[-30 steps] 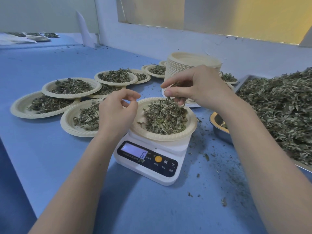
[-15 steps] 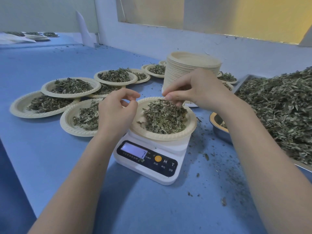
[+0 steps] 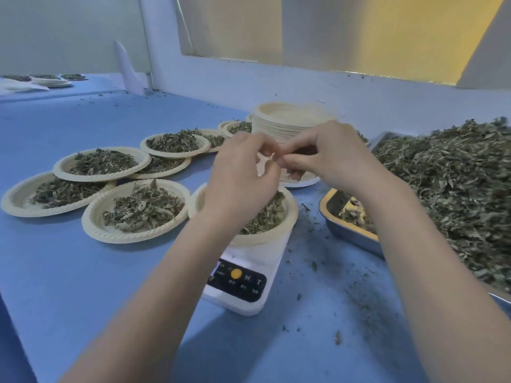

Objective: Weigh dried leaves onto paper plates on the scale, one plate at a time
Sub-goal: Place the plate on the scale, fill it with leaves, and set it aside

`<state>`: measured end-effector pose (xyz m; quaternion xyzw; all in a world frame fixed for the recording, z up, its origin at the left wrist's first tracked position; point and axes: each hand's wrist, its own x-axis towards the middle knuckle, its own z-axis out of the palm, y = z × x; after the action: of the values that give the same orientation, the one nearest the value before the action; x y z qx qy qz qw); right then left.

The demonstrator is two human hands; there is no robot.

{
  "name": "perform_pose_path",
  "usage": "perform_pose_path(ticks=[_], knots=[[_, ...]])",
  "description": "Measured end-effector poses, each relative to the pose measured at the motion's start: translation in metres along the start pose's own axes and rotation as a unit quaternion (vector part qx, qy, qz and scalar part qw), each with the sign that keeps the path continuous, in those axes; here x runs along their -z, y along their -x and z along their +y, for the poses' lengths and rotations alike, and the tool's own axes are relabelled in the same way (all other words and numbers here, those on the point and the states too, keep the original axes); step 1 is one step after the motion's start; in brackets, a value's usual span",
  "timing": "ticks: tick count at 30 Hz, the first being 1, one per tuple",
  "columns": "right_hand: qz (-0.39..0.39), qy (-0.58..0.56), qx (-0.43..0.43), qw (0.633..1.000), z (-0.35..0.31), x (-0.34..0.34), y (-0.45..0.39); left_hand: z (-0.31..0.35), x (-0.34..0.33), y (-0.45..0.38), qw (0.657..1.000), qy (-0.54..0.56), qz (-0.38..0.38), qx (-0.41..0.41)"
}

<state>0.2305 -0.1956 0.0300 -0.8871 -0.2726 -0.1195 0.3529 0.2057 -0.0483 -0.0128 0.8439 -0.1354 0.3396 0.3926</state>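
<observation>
Both hands have come together above the far side of the plate on the scale point(image 3: 287, 214), where a moment ago they were apart. The left hand point(image 3: 240, 175), which hung beside the plate's left rim, has lifted and swung across, so it now covers much of the plate and its leaves point(image 3: 265, 217). Its fingers are curled, fingertips meeting those of the right hand point(image 3: 329, 158). The right hand has risen off the heap and pinches a dark wad of dried leaves in its curled fingers; whether the left hand grips that same wad or merely touches it, I cannot tell, as the picture is blurred there.

The scale point(image 3: 243, 283) sits on the blue table point(image 3: 83, 286) as before, though the left forearm now hides its display. Beside it the filled plates point(image 3: 135, 211) lie unmoved to the left, the stack of empty plates point(image 3: 287, 120) behind the hands, and the tray of loose leaves point(image 3: 456, 189) on the right.
</observation>
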Motion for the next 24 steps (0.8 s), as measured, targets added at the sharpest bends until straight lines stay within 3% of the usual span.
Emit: perform_pose_path(ticks=[4,9,15,24], knots=[[0.045,0.072,-0.030,0.996,0.027,0.041,0.020,0.040,-0.046,-0.012,0.999,0.032,-0.027,0.001],[0.030,0.181,-0.111,0.977,0.070,0.082,0.053,0.077,-0.109,-0.009,0.990,-0.011,-0.136,-0.035],[-0.190,0.287,-0.191,0.919,0.092,0.091,0.067,0.087,-0.142,0.002,0.945,-0.147,-0.284,-0.066],[-0.138,0.196,-0.090,0.967,0.055,0.047,0.041,0.057,-0.070,-0.008,0.961,-0.149,-0.232,-0.036]])
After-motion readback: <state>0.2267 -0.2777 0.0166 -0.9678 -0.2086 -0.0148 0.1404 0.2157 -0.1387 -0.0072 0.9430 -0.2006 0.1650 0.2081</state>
